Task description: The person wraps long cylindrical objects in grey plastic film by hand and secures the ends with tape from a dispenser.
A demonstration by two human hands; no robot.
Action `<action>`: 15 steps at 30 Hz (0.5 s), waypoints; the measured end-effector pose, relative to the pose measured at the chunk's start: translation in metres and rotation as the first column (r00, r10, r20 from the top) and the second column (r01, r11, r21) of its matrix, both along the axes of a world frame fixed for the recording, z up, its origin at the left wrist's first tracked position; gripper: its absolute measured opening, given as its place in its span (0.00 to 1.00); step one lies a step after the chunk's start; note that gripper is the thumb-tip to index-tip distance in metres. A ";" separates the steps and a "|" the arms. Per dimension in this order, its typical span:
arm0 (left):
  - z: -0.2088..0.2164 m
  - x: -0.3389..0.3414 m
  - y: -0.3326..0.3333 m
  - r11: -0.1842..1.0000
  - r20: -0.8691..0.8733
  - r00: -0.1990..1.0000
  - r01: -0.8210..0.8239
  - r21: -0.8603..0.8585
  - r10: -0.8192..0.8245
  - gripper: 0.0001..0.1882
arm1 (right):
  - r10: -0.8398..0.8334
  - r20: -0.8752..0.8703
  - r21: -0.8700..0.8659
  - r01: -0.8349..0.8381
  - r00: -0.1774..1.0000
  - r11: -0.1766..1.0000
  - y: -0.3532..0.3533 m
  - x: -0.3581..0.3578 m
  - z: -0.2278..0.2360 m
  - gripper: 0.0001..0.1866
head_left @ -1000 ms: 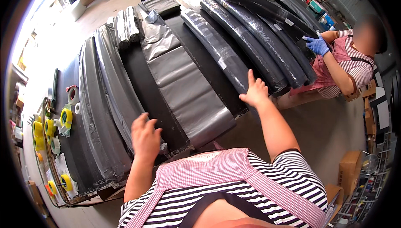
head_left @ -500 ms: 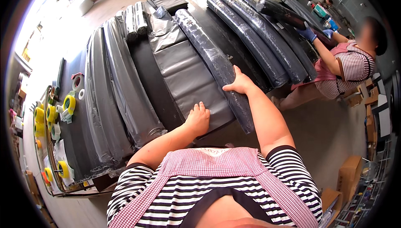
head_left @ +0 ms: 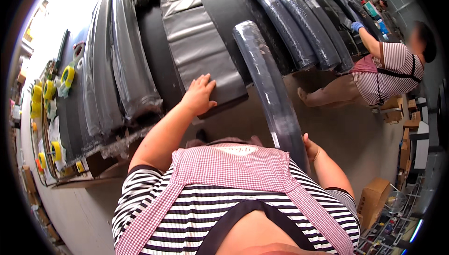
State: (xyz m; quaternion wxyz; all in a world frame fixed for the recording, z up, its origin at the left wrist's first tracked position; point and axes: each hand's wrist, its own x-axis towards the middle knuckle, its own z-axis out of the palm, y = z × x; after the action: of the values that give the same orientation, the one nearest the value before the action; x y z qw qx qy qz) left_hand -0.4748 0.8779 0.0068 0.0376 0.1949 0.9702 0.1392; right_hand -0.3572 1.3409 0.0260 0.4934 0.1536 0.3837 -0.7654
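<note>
A flat grey plastic sheet lies lengthwise on the worktable. On its near end my left hand rests palm down, fingers slightly spread, holding nothing. A long dark roll wrapped in clear film slants from the table's near edge down toward my right side, beside my apron. My right hand grips it near its lower end; the thumb shows while the other fingers are mostly hidden behind the roll.
Several dark film-wrapped rolls lie on the table's right half, and long grey bundles on its left. Yellow tape rolls sit along the left edge. A co-worker stands at the right. Cardboard boxes are at lower right.
My right hand has pulled the wrapped roll toward me, so its near end now overhangs the table beside my body. The left hand has shifted left on the sheet.
</note>
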 end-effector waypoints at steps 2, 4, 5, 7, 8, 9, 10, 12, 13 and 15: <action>0.007 0.015 0.005 1.000 -0.027 1.000 0.008 -0.026 -0.009 0.40 | -0.102 -0.122 -0.051 0.096 0.987 0.994 -0.018 0.025 -0.009 0.56; 0.010 0.029 0.011 0.998 -0.076 0.996 0.033 -0.047 -0.037 0.41 | -0.077 -0.081 -0.272 0.052 0.994 0.961 -0.022 0.024 -0.016 0.55; 0.004 0.038 0.010 0.997 -0.092 0.995 0.022 -0.077 -0.029 0.40 | -0.049 -0.059 -0.379 0.023 0.997 0.925 -0.025 0.022 -0.020 0.55; -0.014 0.040 0.013 0.992 -0.152 0.988 0.004 -0.126 -0.023 0.39 | 0.000 -0.043 -0.498 -0.021 0.999 0.867 -0.021 0.021 -0.020 0.54; -0.018 0.039 0.015 0.998 -0.216 0.976 0.004 -0.064 -0.017 0.31 | 0.019 -0.041 -0.513 -0.037 0.999 0.857 -0.017 0.022 -0.020 0.53; -0.025 0.039 0.015 0.996 -0.240 0.970 0.008 -0.086 -0.029 0.28 | 0.032 -0.049 -0.517 -0.053 0.998 0.854 -0.012 0.023 -0.018 0.53; -0.033 0.038 0.014 0.994 -0.263 0.964 0.012 -0.109 -0.040 0.25 | 0.049 -0.060 -0.509 -0.073 0.997 0.858 -0.008 0.026 -0.016 0.52; -0.027 0.035 0.020 0.994 -0.273 0.961 0.001 -0.111 -0.031 0.18 | 0.069 -0.095 -0.461 -0.105 0.993 0.881 0.002 0.031 -0.014 0.52; -0.025 0.035 0.023 0.995 -0.257 0.966 -0.020 -0.094 -0.004 0.14 | 0.083 -0.121 -0.424 -0.127 0.989 0.897 0.004 0.033 -0.013 0.52; -0.017 0.035 0.029 0.995 -0.198 0.975 -0.099 0.018 0.101 0.09 | 0.105 -0.177 -0.326 -0.159 0.979 0.932 0.005 0.039 -0.010 0.51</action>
State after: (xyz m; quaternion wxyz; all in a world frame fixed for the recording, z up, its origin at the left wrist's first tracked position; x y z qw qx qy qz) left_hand -0.4398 0.9069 -0.0106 -0.0674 0.1589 0.9771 0.1246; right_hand -0.3181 1.3455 0.0162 0.5311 -0.0201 0.2934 -0.7946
